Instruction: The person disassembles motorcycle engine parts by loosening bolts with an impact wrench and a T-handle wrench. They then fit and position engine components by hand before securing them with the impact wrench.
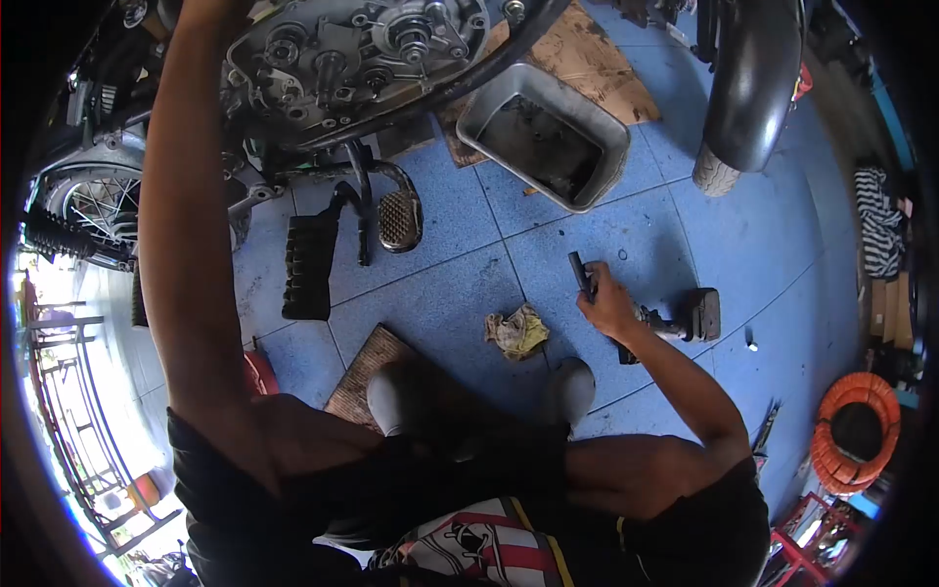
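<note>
My right hand point(608, 303) is closed around a short dark cylindrical tool point(581, 273), held above the blue tiled floor. Just beyond it lies a metal part with a dark block end point(699, 315). My left arm point(191, 215) reaches up to the top edge of the view, beside an opened engine point(362, 59) with exposed gears and shafts. Only the wrist end of my left hand point(217, 8) shows; its fingers are out of frame. Below the engine are a black rubber footrest point(310, 266) and a metal pedal point(399, 221).
A grey metal tray point(616, 171) with dark residue stands partly on cardboard point(597, 64). A crumpled yellowish rag point(517, 332) lies near my feet. A black fender point(753, 88) with a wheel is at upper right, an orange wrapped ring point(831, 470) at lower right.
</note>
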Motion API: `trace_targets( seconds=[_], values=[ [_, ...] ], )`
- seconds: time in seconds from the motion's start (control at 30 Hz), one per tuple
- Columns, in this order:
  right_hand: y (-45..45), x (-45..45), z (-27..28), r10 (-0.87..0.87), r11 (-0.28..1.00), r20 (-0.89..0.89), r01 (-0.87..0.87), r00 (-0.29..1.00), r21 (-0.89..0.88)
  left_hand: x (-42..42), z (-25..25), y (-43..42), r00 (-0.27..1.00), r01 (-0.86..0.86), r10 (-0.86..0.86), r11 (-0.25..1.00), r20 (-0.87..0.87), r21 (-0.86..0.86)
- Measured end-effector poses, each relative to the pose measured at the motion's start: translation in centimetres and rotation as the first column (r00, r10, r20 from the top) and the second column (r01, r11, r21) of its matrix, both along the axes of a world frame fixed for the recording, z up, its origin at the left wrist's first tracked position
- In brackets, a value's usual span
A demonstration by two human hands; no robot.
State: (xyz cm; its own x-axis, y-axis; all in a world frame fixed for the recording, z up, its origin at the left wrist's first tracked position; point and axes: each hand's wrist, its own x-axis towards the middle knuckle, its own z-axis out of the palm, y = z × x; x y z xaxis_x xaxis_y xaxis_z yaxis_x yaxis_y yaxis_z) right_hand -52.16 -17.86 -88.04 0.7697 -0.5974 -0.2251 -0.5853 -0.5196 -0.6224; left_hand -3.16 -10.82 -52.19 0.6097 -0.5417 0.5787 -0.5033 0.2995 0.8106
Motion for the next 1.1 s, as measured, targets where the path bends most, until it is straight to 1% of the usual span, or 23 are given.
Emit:
trace_targets(
  seconds=[0.03, 0.07, 0.1, 0.13, 0.17, 0.2, 0.23, 0.3, 0.33, 0.37, 0.4, 0.43, 0.47, 0.5, 0.57, 0.6, 0.63, 0.73, 0.77, 0.83, 1.0, 1.07, 1.1],
  values=[
    [0.0, 0.5, 1.2, 0.009, 1.0, 0.0, -0.009, 1.0, -0.009, 0.9, -0.3, -0.2, 0.999, 0.041, -0.041, 0.999, 0.027, 0.011],
    [-0.1, 1.0, 2.7, -0.111, 0.946, 0.166, 0.053, 0.98, 0.32, 1.8, -0.5, -0.1, 0.995, 0.081, -0.082, 0.997, 0.056, 0.019],
    [-0.2, 1.7, 4.7, -0.272, 0.785, 0.281, 0.043, 0.92, 0.618, -2.4, -0.7, 0.0, 0.997, -0.07, 0.067, 0.992, -0.032, -0.11],
    [0.3, 3.0, 8.3, -0.26, 0.796, 0.294, 0.032, 0.92, 0.604, 0.2, -0.4, 0.2, 0.998, -0.007, 0.008, 1.0, -0.061, 0.017],
    [0.9, 4.2, 12.6, -0.446, 0.526, 0.28, -0.004, 0.85, 0.851, 2.1, -1.4, -0.5, 0.997, 0.046, -0.05, 0.996, -0.059, -0.072],
    [1.3, 5.1, 16.4, -0.597, 0.195, 0.2, -0.101, 0.777, 0.976, 1.9, -1.7, -0.9, 0.994, 0.096, -0.104, 0.982, -0.043, -0.164],
    [1.3, 5.6, 19.1, -0.573, 0.223, 0.235, -0.126, 0.785, 0.967, 1.4, -1.8, -1.0, 0.996, 0.078, -0.084, 0.978, -0.019, -0.192],
    [1.5, 7.0, 24.0, -0.296, 0.544, 0.385, -0.177, 0.874, 0.82, -0.1, -1.9, -0.7, 0.994, 0.072, -0.083, 0.988, -0.077, -0.135],
    [1.9, 7.8, 26.4, -0.167, 0.735, 0.428, -0.177, 0.888, 0.654, -0.5, -1.6, -0.6, 0.992, 0.061, -0.073, 0.991, -0.103, -0.117],
    [2.3, 8.9, 28.7, -0.105, 0.855, 0.501, -0.179, 0.859, 0.487, -1.4, -1.4, -0.9, 0.991, -0.024, 0.001, 0.985, -0.135, -0.17],
    [2.7, 9.9, 30.6, -0.042, 0.939, 0.561, -0.159, 0.827, 0.304, -1.9, -1.5, -1.5, 0.982, -0.1, 0.061, 0.971, -0.178, -0.219],
    [2.5, 11.4, 32.5, 0.151, 0.987, 0.592, -0.151, 0.792, -0.049, -1.0, -2.0, -2.0, 0.986, -0.013, -0.035, 0.957, -0.161, -0.289],
    [2.1, 13.3, 34.7, 0.328, 0.915, 0.557, -0.11, 0.763, -0.388, -0.3, -2.3, -2.2, 0.98, 0.083, -0.139, 0.934, -0.14, -0.348],
    [3.2, 15.7, 37.9, 0.402, 0.793, 0.499, -0.02, 0.768, -0.609, -0.8, -1.9, -1.6, 0.968, 0.109, -0.177, 0.935, -0.177, -0.338],
    [4.6, 20.5, 42.2, 0.342, 0.744, 0.52, 0.112, 0.783, -0.659, -1.0, -1.9, -1.2, 0.928, 0.218, -0.307, 0.906, -0.212, -0.362],
    [4.2, 22.6, 43.3, 0.435, 0.597, 0.456, 0.131, 0.776, -0.792, 0.2, -2.7, -2.0, 0.977, 0.148, -0.189, 0.933, -0.098, -0.328],
    [4.1, 24.6, 44.4, 0.514, 0.487, 0.409, 0.136, 0.754, -0.863, 0.2, -2.9, -2.3, 0.979, 0.133, -0.178, 0.929, -0.102, -0.345],
    [3.2, 29.5, 44.3, 0.574, 0.379, 0.35, 0.139, 0.74, -0.915, -1.6, -2.0, -1.1, 0.998, 0.03, -0.05, 0.938, -0.049, -0.345],
    [3.2, 30.1, 43.9, 0.577, 0.369, 0.342, 0.137, 0.741, -0.919, -1.7, -1.7, -0.4, 0.997, 0.057, -0.072, 0.952, -0.037, -0.302],
    [3.3, 31.1, 43.3, 0.527, 0.38, 0.308, 0.104, 0.792, -0.919, -1.0, -2.5, -1.6, 0.997, 0.047, -0.067, 0.936, -0.045, -0.348],
    [4.1, 32.4, 41.6, 0.505, 0.362, 0.316, 0.135, 0.803, -0.922, -0.2, -3.1, -2.6, 0.994, 0.079, -0.106, 0.898, -0.039, -0.432],
    [4.5, 32.7, 41.2, 0.496, 0.275, 0.258, 0.131, 0.829, -0.952, -0.4, -3.0, -2.3, 0.986, 0.115, -0.156, 0.887, -0.057, -0.448],
    [4.4, 32.7, 41.3, 0.585, 0.109, 0.206, 0.175, 0.784, -0.978, -0.4, -3.0, -2.1, 0.986, 0.115, -0.157, 0.888, -0.058, -0.446]
  ],
)
